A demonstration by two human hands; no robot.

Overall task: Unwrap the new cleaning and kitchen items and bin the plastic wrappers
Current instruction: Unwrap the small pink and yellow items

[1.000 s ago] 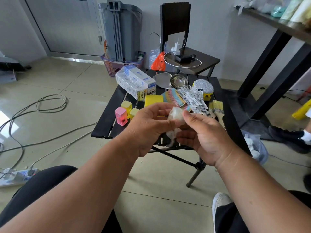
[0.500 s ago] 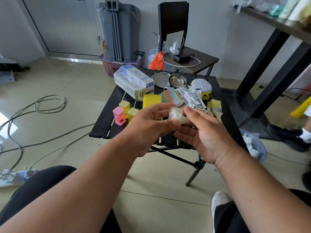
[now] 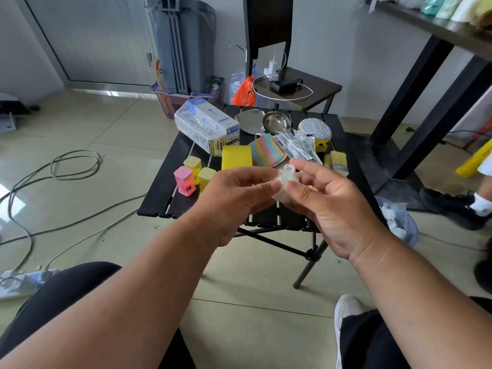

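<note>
You hold a small crumpled clear wrapper (image 3: 285, 186) in front of you, above the near edge of the desk (image 3: 170, 193). Your left hand (image 3: 234, 201) pinches it between thumb and curled fingers from the nine o'clock side, and your right hand (image 3: 330, 203) pinches it from three o'clock with the thumb, its other fingers loosely spread. Whether a small item is still inside the film cannot be told.

The film looks very light, soft and springy, and probably slick, so grip a bunched fold rather than a flat face; it is likely to uncurl or drift if you let go loosely.

Beyond your hands at twelve o'clock lie a yellow sponge (image 3: 237, 158), a striped cloth (image 3: 267, 154) and sealed packets (image 3: 298, 145). At ten o'clock stand a pink box (image 3: 184, 181) and two small yellow ones, with a clear carton (image 3: 206, 125) farther back. On the floor at three o'clock sits a bag of wrappers (image 3: 396, 222), apparently the bin to drop this into.
</note>
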